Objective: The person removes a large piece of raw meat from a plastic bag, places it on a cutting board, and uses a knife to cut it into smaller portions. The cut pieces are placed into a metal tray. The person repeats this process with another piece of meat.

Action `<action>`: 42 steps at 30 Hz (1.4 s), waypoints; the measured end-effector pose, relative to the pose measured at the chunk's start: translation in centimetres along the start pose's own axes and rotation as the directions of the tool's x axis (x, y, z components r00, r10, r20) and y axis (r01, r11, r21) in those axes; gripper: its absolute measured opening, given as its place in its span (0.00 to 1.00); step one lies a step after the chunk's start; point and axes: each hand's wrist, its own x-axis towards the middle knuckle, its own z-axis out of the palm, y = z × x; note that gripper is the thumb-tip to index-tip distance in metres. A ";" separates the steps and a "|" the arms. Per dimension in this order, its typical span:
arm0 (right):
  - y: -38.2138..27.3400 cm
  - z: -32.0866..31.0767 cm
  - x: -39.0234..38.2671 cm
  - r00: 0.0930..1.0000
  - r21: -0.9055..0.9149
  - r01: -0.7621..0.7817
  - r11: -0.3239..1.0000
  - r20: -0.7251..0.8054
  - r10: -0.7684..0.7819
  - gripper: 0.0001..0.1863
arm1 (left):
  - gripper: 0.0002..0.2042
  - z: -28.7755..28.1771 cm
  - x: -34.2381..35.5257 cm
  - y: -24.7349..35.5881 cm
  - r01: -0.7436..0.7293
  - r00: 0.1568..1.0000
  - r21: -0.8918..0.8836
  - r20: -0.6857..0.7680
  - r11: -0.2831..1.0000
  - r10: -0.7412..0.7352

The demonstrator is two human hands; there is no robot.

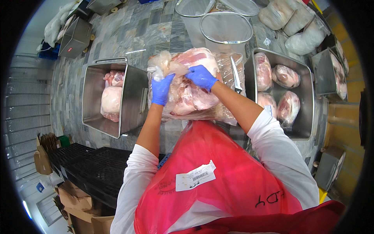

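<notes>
A large piece of raw pink meat [196, 100] lies in front of me on a work surface covered in clear plastic. A crumpled clear plastic bag [178, 70] is bunched along its left side. My left hand [161, 89], in a blue glove, is closed around the bunched plastic. My right hand [202, 77], gloved alike, reaches over the meat, its bent fingers pinching the bag's edge; the fingertips are partly hidden. To the right of the meat rests a knife [236, 74], its black handle toward me and its blade pointing away.
A steel bin [132, 95] with unwrapped meat stands at left. The steel bin [306, 124] at right holds several wrapped pieces. Beyond the work surface are hoop-rimmed clear bags [228, 27]. Black pallets [93, 167] and cardboard boxes [78, 201] lie at lower left.
</notes>
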 end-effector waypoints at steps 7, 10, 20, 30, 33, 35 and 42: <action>2.0 0.2 0.8 0.993 0.223 0.081 0.972 -0.107 -0.058 0.14 | 0.38 3.2 -0.1 2.8 -0.571 0.809 0.712 0.402 0.410 0.429; 3.2 -0.4 1.8 0.996 -0.232 0.085 0.969 0.008 -0.086 0.16 | 0.32 3.7 1.1 2.4 -0.373 0.923 0.661 0.338 0.651 0.186; 6.0 -0.3 3.1 0.993 0.090 0.008 0.996 -0.121 0.003 0.15 | 0.25 5.1 1.3 3.1 -0.229 0.968 0.796 0.249 0.560 0.042; 1.0 -5.5 -2.3 0.965 0.381 -0.097 0.920 -0.190 0.180 0.17 | 0.30 2.8 3.2 1.5 -0.116 0.990 0.832 0.139 0.542 -0.001; 6.1 -9.3 -6.9 0.784 -0.070 -0.285 0.956 -0.591 0.191 0.17 | 0.31 1.8 4.3 0.7 -0.128 0.988 0.776 0.155 0.617 0.010; 12.3 -9.5 -11.6 0.733 -0.491 -0.442 0.751 -0.680 -0.013 0.19 | 0.32 1.4 5.2 -0.1 -0.155 0.981 0.740 0.193 0.655 0.014; 16.2 -6.7 -18.2 0.756 -0.578 -0.574 0.580 -0.647 0.104 0.23 | 0.27 1.6 5.5 1.2 -0.016 0.974 0.656 0.180 0.755 -0.136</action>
